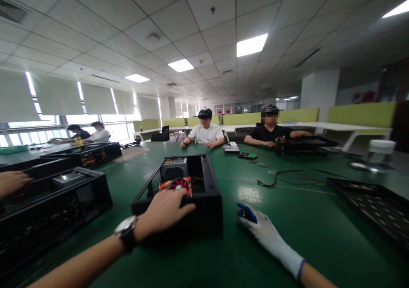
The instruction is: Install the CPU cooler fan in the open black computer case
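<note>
My left hand (168, 209), bare with a watch (126, 228) on the wrist, lies over the near edge of a black computer case (204, 213). Its thumb is stretched apart from the fingers, and the fingertips reach over a red graphics card with a fan (185, 185). Behind the card sits a grey power supply (174, 168) inside the case. To the right of the case, my right hand (260, 228) wears a white glove with blue fingertips. It hovers over the green table with curled fingers; a small thing between them is too unclear to name.
Another open computer case (79, 198) stands at left, with another person's hand (14, 182) over it. Loose cables (287, 175) and a black panel (370, 207) lie at right. A clear jar (381, 154) stands behind. Two people (204, 132) sit across the table.
</note>
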Available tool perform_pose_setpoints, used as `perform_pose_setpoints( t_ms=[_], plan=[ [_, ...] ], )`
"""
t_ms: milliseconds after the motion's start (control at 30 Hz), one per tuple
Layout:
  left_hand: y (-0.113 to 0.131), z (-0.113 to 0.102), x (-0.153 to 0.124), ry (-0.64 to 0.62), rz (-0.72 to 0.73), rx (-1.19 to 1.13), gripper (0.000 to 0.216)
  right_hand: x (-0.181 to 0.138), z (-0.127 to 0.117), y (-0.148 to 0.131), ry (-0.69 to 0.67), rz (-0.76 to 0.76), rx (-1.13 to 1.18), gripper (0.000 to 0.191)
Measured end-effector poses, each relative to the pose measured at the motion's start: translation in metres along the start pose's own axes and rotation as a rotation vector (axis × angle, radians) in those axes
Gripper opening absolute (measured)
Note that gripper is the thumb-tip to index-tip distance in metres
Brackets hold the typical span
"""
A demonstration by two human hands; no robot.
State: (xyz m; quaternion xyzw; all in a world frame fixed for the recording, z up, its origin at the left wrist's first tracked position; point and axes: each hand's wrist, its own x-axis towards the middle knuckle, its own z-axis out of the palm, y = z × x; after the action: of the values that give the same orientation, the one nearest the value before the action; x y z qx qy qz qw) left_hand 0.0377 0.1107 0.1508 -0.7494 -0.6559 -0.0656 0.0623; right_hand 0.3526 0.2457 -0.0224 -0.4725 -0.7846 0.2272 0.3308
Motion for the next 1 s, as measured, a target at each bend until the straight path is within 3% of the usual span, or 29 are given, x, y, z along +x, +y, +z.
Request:
perform_pose_setpoints(
  t_ms=[67, 133, 233, 300, 433, 500, 633, 733, 800, 900, 1000],
  plan=[
    [0.017, -0.030, -0.057, -0.232, 0.152, -0.265, 0.037, 0.003, 0.000, 0.006, 0.025, 0.024, 0.070, 0.059],
    [0.023, -0.059, -0.099, -0.385, 0.187, -0.497, 0.036, 0.004, 0.000, 0.005, 0.040, 0.017, 0.102, 0.062],
    [0.014, -0.073, -0.123, -0.256, 0.166, -0.455, 0.036, 0.002, -0.001, -0.003, 0.025, -0.009, 0.104, 0.064],
    [0.004, -0.060, -0.123, -0.221, 0.142, -0.301, 0.040, -0.001, -0.001, -0.010, 0.001, -0.024, 0.078, 0.063],
    [0.002, -0.033, -0.116, -0.391, 0.061, -0.203, 0.056, -0.012, -0.002, -0.018, -0.012, -0.072, 0.042, 0.055],
    [0.009, -0.040, -0.114, -0.398, 0.067, -0.252, 0.055, -0.019, -0.003, -0.019, 0.004, -0.082, 0.040, 0.053],
    [0.016, -0.076, -0.112, -0.485, 0.124, -0.466, 0.061, -0.034, -0.011, -0.021, 0.017, -0.001, 0.064, 0.065],
    [0.012, -0.080, -0.102, -0.398, 0.304, -0.271, 0.043, -0.039, -0.028, -0.030, 0.033, 0.081, 0.110, 0.076],
    [0.004, -0.064, -0.091, -0.331, 0.430, -0.064, 0.034, -0.037, -0.045, -0.042, 0.080, 0.124, 0.137, 0.076],
    [-0.007, -0.026, -0.073, -0.401, 0.543, 0.048, 0.062, -0.032, -0.074, -0.072, 0.176, 0.096, 0.144, 0.071],
    [-0.011, 0.002, -0.059, -0.419, 0.600, 0.133, 0.076, -0.033, -0.098, -0.114, 0.160, -0.021, 0.127, 0.067]
  ],
)
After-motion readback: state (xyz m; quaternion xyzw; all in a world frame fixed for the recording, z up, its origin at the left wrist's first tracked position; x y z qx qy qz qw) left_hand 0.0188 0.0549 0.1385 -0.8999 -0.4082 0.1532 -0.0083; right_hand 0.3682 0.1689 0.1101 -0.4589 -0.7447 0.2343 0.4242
